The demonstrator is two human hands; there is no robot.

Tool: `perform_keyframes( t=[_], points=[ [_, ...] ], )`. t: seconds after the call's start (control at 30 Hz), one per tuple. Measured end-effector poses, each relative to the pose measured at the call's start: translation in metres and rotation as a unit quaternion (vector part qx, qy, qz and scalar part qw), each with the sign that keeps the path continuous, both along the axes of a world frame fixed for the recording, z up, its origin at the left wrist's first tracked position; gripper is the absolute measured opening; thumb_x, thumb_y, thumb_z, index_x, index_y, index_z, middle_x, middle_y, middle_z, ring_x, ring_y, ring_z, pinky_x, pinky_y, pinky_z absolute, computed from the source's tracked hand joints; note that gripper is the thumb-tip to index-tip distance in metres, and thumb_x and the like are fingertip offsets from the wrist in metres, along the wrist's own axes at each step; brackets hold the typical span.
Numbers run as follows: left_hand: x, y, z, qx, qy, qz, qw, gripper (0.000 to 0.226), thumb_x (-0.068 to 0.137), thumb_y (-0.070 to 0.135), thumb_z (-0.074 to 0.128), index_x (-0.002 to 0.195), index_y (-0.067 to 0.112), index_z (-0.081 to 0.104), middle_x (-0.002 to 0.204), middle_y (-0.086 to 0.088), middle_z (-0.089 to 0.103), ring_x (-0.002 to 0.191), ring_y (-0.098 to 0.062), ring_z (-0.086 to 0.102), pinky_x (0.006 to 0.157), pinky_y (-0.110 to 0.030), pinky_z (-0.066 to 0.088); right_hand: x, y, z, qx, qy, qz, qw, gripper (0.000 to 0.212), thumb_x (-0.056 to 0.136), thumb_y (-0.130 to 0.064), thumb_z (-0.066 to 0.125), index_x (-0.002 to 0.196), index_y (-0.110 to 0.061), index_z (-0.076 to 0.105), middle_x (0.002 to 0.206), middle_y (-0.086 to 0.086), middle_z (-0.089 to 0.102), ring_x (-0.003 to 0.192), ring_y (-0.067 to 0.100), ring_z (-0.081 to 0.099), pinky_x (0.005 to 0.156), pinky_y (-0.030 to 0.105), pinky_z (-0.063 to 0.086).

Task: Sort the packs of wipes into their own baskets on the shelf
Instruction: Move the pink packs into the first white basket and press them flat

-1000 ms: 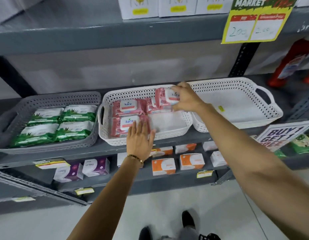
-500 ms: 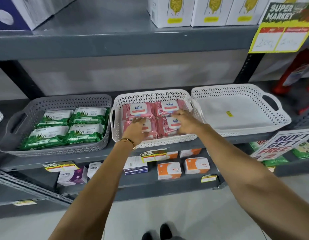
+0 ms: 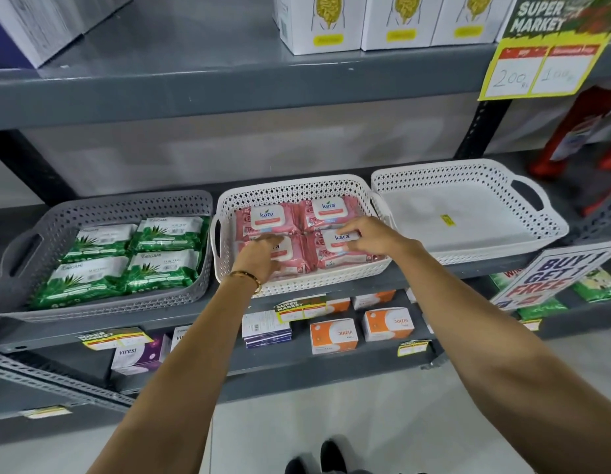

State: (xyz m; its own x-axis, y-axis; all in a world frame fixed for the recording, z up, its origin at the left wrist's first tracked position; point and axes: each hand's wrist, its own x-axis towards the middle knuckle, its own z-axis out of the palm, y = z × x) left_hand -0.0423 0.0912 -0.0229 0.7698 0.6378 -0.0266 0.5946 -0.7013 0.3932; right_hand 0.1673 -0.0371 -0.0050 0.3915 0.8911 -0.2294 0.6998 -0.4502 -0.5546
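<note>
Several pink Kara wipe packs (image 3: 268,216) lie flat in the middle white basket (image 3: 297,185) on the shelf. Over the front left pink pack (image 3: 292,255) rests my left hand (image 3: 259,254), fingers spread flat, a gold bracelet at the wrist. My right hand (image 3: 369,234) sits on the front right pink pack (image 3: 346,258), fingers and thumb closed around its white lid. To the left, several green Origami wipe packs (image 3: 160,234) fill the grey basket (image 3: 102,203). The white basket on the right (image 3: 468,167) holds no packs, only a small yellow sticker.
A grey shelf board (image 3: 228,80) with white boxes hangs close above the baskets. Small orange and purple boxes (image 3: 334,335) stand on the shelf below. A "Buy 1 Get 1 Free" sign (image 3: 550,275) juts out at the right, with red items (image 3: 581,131) behind it.
My right hand carried a pink pack down into the front right of the middle basket. My left hand moved from the basket's front edge onto the front left pack.
</note>
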Motion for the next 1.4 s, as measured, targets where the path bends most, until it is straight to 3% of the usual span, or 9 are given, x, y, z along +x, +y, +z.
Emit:
perform_keyframes(
  t=[0.53, 0.67, 0.77, 0.83, 0.9, 1.03, 1.4],
  points=[
    [0.003, 0.006, 0.0, -0.014, 0.008, 0.006, 1.0, 0.059, 0.084, 0.012, 0.065, 0.137, 0.018, 0.041, 0.138, -0.009, 0.05, 0.122, -0.028, 0.05, 0.105, -0.039, 0.038, 0.006, 0.006, -0.005, 0.013, 0.042, -0.01, 0.999, 0.045, 0.084, -0.008, 0.065, 0.127, -0.017, 0.057, 0.146, 0.004, 0.045, 0.134, 0.024, 0.041, 0.111, 0.036, 0.032],
    [0.005, 0.009, 0.002, -0.016, -0.024, 0.021, 0.999, 0.071, 0.081, 0.045, 0.064, 0.141, 0.021, 0.034, 0.145, -0.005, 0.04, 0.133, -0.027, 0.036, 0.106, -0.042, 0.035, 0.002, 0.009, -0.005, 0.108, -0.007, -0.058, 0.992, 0.042, 0.088, -0.025, 0.06, 0.129, -0.017, 0.055, 0.141, 0.003, 0.051, 0.128, 0.023, 0.049, 0.107, 0.036, 0.039],
    [0.018, 0.014, 0.005, 0.035, -0.052, 0.06, 0.996, 0.072, 0.093, 0.054, 0.031, 0.148, 0.011, 0.012, 0.156, -0.01, 0.01, 0.144, -0.024, 0.003, 0.113, -0.034, -0.001, 0.002, 0.022, -0.01, 0.138, -0.189, -0.061, 0.97, 0.048, 0.097, -0.033, 0.042, 0.137, -0.008, 0.041, 0.151, 0.012, 0.036, 0.142, 0.028, 0.029, 0.118, 0.04, 0.016],
    [0.029, 0.019, 0.006, 0.052, -0.026, 0.076, 0.995, 0.071, 0.095, 0.052, 0.017, 0.147, 0.007, -0.001, 0.156, -0.013, -0.004, 0.143, -0.024, -0.008, 0.108, -0.029, -0.012, -0.002, 0.035, -0.016, 0.09, -0.228, -0.044, 0.968, 0.055, 0.1, -0.034, 0.028, 0.146, -0.006, 0.02, 0.158, 0.017, 0.015, 0.147, 0.033, 0.009, 0.12, 0.042, 0.003],
    [0.04, 0.026, 0.001, 0.058, 0.01, 0.079, 0.995, 0.072, 0.095, 0.053, 0.011, 0.145, 0.005, -0.008, 0.155, -0.014, -0.01, 0.142, -0.024, -0.012, 0.109, -0.03, -0.013, -0.005, 0.047, -0.024, 0.05, -0.251, -0.025, 0.966, 0.059, 0.1, -0.037, 0.02, 0.149, -0.007, 0.005, 0.159, 0.019, 0.001, 0.147, 0.034, -0.003, 0.119, 0.044, -0.003],
    [0.05, 0.035, -0.015, 0.058, 0.081, 0.053, 0.994, 0.075, 0.092, 0.056, 0.005, 0.144, 0.005, -0.013, 0.154, -0.013, -0.016, 0.141, -0.023, -0.015, 0.111, -0.033, -0.013, -0.005, 0.06, -0.041, -0.009, -0.256, 0.019, 0.966, 0.06, 0.1, -0.038, 0.014, 0.148, -0.009, -0.007, 0.157, 0.018, -0.012, 0.145, 0.031, -0.014, 0.118, 0.045, -0.011],
    [0.054, 0.042, -0.032, 0.047, 0.096, 0.022, 0.994, 0.073, 0.093, 0.054, 0.005, 0.145, 0.005, -0.011, 0.155, -0.012, -0.014, 0.142, -0.02, -0.015, 0.116, -0.034, -0.008, -0.004, 0.062, -0.048, -0.054, -0.253, 0.045, 0.965, 0.058, 0.099, -0.039, 0.007, 0.146, -0.011, -0.014, 0.156, 0.017, -0.018, 0.144, 0.028, -0.019, 0.12, 0.05, -0.005]
  ],
)
